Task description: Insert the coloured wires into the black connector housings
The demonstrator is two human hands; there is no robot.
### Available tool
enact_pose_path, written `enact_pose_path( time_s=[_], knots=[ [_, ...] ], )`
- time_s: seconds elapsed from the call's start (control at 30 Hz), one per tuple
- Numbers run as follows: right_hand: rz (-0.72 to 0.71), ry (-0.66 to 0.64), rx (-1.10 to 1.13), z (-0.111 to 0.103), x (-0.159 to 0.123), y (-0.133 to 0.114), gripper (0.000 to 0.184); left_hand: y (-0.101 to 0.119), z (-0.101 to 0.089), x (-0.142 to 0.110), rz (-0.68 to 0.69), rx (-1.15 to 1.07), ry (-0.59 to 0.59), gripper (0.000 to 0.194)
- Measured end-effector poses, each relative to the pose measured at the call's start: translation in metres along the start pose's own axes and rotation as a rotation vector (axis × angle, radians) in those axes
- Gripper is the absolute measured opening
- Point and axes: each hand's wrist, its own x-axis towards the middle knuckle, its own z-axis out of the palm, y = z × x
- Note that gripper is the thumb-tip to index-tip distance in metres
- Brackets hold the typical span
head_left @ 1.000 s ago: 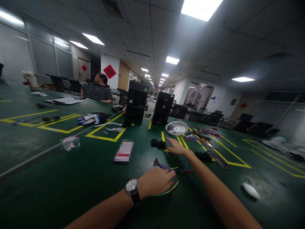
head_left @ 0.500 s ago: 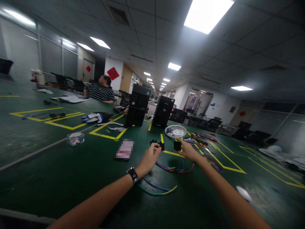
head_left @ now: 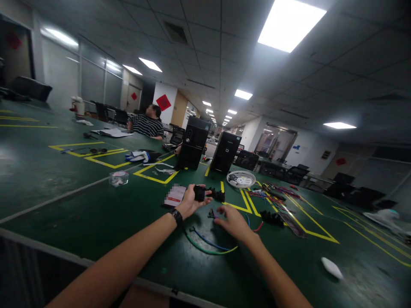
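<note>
My left hand (head_left: 192, 202) is turned partly palm up with a small black block (head_left: 199, 193) in it, the fingers stretching out beneath. Just past those fingertips, a row of black parts (head_left: 217, 195) lies on the table. To the right and nearer me, my right hand (head_left: 233, 220) curls its thumb and fingers on a purple wire (head_left: 215, 215), whose dark end sticks out leftward. Most of that wire is hidden behind the hand. Below it lie a curved green-yellow wire (head_left: 208, 252) and a blue wire (head_left: 205, 239). A red wire end (head_left: 258, 226) shows beyond my right wrist.
A pale, partly blurred flat item (head_left: 175, 197) lies beside my left hand. Farther off stand two black computer cases (head_left: 193, 143) and a white basket (head_left: 241, 174). Bundled wires (head_left: 272, 194) and black parts (head_left: 272, 217) lie right. A person in a striped top (head_left: 146, 125) sits beyond.
My left hand has moved left and turned palm up with a black block in it. My right hand has come down toward me onto the wires. Black parts now show at the right.
</note>
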Motion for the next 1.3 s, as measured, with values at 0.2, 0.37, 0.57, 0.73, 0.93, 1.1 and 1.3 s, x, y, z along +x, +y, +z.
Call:
enact_pose_path(
  time_s=[0.2,0.37,0.57,0.73,0.93,1.1,1.3],
  knots=[
    [0.064,-0.129,0.071,0.01,-0.016,0.013,0.012,-0.009,-0.005,0.001,-0.015,0.123,0.021,0.045],
    [0.103,-0.102,0.148,0.005,-0.015,0.02,0.02,-0.013,-0.004,-0.003,0.008,0.221,0.005,0.046],
    [0.151,-0.085,0.118,0.0,-0.016,0.027,0.014,-0.015,0.001,-0.005,0.042,0.302,0.029,0.045],
    [0.205,-0.097,0.108,0.0,-0.015,0.025,0.018,-0.021,0.0,-0.003,0.043,0.319,0.016,0.043],
    [0.168,-0.027,0.197,0.001,-0.013,0.027,0.018,-0.022,-0.001,-0.001,0.054,0.24,0.01,0.036],
    [0.088,0.238,0.081,-0.006,-0.013,0.018,0.031,-0.023,0.005,-0.004,0.027,0.157,-0.019,0.035],
    [-0.014,0.202,0.134,-0.007,-0.016,-0.014,0.036,-0.031,0.019,-0.017,0.032,0.163,-0.071,0.032]
  ],
)
